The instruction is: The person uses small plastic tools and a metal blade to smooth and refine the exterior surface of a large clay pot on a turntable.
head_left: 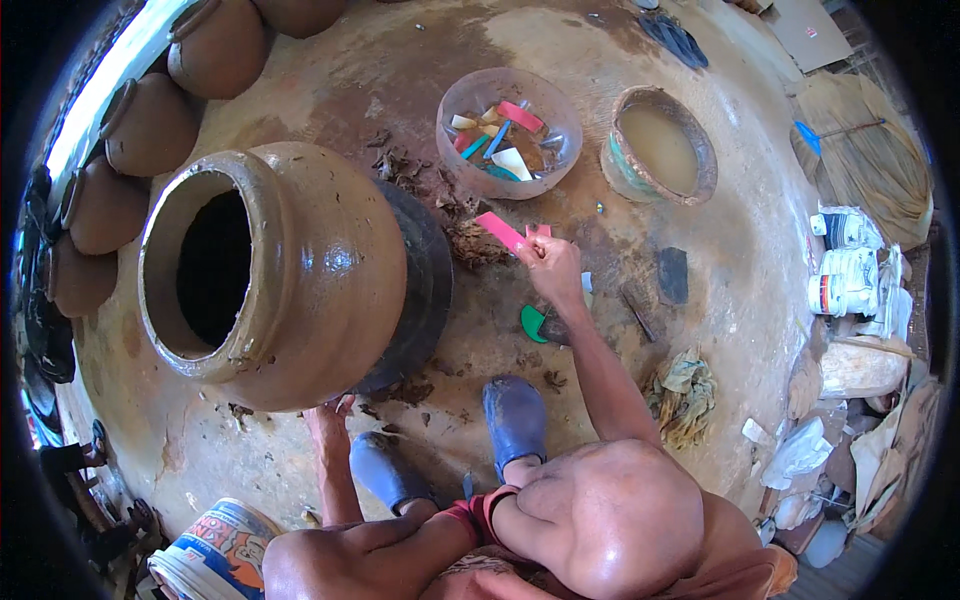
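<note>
A large wet clay pot [335, 260] with a thick rim stands at the left on a dark round base [425, 285]. My right hand [553, 268] is closed on a flat pink strip [500, 232], held out to the right of the pot. Against the pot's near lower side is my left hand [326, 420]; the pot hides most of its fingers. Beyond the strip, a clear plastic bowl [452, 105] holds several coloured flat pieces in pink, blue, teal and white. To its right stands a tub [625, 175] of cloudy brownish water.
Clay scraps [475, 240] lie beside the base. A green half-round piece [534, 323], a dark slab [673, 276], a stick [637, 312] and a crumpled cloth [685, 390] are on the floor at right. More pots [150, 125] line the far left; a printed bucket [215, 550] sits near left.
</note>
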The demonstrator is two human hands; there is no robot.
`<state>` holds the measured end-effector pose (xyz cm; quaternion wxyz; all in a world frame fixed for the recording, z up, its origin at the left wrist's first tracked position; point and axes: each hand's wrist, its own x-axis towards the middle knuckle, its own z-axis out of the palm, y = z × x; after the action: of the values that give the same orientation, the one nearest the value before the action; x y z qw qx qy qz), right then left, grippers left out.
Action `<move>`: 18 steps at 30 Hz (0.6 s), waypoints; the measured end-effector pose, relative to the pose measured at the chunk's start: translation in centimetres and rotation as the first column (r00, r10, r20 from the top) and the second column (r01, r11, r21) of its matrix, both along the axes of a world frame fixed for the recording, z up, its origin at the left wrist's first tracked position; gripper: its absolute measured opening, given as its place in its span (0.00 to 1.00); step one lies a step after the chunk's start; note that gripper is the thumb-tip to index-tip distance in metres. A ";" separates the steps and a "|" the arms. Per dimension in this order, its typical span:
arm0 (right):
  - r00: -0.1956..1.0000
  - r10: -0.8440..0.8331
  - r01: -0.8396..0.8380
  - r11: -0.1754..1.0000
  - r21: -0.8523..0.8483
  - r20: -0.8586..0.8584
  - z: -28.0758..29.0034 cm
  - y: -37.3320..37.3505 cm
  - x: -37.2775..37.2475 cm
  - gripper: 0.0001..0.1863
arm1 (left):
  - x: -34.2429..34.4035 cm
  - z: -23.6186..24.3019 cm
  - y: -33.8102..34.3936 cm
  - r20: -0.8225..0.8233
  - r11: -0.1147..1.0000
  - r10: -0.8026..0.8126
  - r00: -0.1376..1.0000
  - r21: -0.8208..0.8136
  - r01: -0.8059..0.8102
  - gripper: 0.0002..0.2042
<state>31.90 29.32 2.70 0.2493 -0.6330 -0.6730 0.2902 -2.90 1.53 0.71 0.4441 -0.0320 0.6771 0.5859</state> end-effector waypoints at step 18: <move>0.904 -0.086 0.260 0.888 0.378 -0.420 9.9 3.6 0.4 0.13 | -3.9 -3.7 -1.6 0.063 0.995 0.022 0.998 0.091 -0.027 0.26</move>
<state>32.28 32.95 12.60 0.5359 -0.5508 -0.5959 0.2331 -6.77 -0.08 -2.96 0.4586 -0.0379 0.6350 0.6205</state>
